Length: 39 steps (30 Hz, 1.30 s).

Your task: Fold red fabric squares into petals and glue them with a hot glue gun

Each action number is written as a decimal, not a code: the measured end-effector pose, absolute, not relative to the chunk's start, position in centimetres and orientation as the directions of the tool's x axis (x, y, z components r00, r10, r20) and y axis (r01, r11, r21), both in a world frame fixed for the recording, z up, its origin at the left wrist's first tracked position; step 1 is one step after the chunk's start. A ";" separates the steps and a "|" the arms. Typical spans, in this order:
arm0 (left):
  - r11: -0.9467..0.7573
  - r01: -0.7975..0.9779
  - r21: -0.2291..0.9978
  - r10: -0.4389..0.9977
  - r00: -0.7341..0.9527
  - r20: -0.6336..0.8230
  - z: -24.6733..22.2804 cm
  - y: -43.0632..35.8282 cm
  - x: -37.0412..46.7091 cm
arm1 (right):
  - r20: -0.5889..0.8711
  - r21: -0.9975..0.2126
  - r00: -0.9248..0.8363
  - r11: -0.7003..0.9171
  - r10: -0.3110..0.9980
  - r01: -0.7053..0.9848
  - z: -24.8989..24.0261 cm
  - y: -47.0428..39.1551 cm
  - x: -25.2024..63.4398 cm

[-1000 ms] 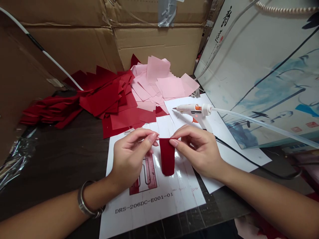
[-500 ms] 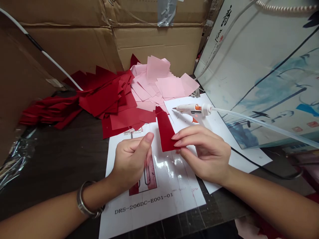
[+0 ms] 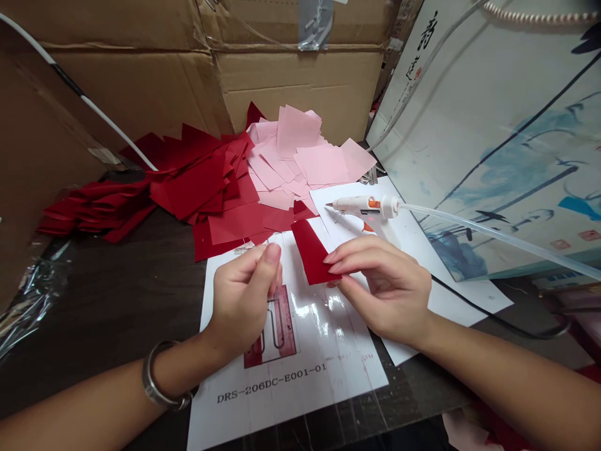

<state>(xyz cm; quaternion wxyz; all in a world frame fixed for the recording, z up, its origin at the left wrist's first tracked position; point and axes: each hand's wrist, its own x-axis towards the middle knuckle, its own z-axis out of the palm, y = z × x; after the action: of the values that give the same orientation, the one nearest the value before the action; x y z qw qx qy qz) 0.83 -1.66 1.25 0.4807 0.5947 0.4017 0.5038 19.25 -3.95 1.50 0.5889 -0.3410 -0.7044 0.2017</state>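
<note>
My right hand point(image 3: 385, 288) pinches a dark red piece of cloth or paper point(image 3: 313, 254) by its lower right corner, thumb below and fingers on top. The piece tilts above a glossy printed sheet point(image 3: 347, 351) marked DRS-206DC-E001-01. To its left, apart from it, my left hand point(image 3: 246, 288) is closed with the thumb up against the curled fingers; whatever it may hold is hidden. Part of a printed picture of looped wire shapes on red shows beside that hand. Behind my right hand a white glue gun point(image 3: 361, 205) lies on another white sheet point(image 3: 451, 300).
Red pieces point(image 3: 188, 188) and pink pieces point(image 3: 323, 164) are heaped at the back against a cardboard box point(image 3: 300, 88). Metal clips point(image 3: 370, 175) lie beside the pink heap. A painted panel point(image 3: 507, 138) leans at right. A clear tube point(image 3: 498, 238) and a black cord point(image 3: 498, 321) run rightward.
The red piece has tilted, its upper end swinging slightly left and down in my right hand. My left hand has shifted slightly left and up, still closed.
</note>
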 end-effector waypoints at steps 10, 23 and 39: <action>-0.559 0.056 0.827 0.789 0.341 0.511 0.9 -1.5 0.8 | 0.642 -0.728 -0.092 0.643 0.761 0.238 1.2 -4.0 18.9; -0.566 0.144 0.811 0.805 0.310 0.507 1.5 -1.2 0.9 | 0.567 -0.787 -0.101 0.574 0.818 0.227 1.1 -4.0 18.9; -0.409 0.159 0.899 0.905 0.196 0.377 1.6 -1.7 0.9 | 0.574 -0.785 -0.095 0.580 0.813 0.218 1.8 -3.8 19.1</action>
<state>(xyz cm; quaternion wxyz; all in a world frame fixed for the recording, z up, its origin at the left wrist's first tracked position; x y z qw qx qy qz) 0.94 -1.72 1.56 0.3753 0.6760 0.3934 0.4973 19.12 -3.84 1.81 0.5595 -0.3733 -0.6905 0.2661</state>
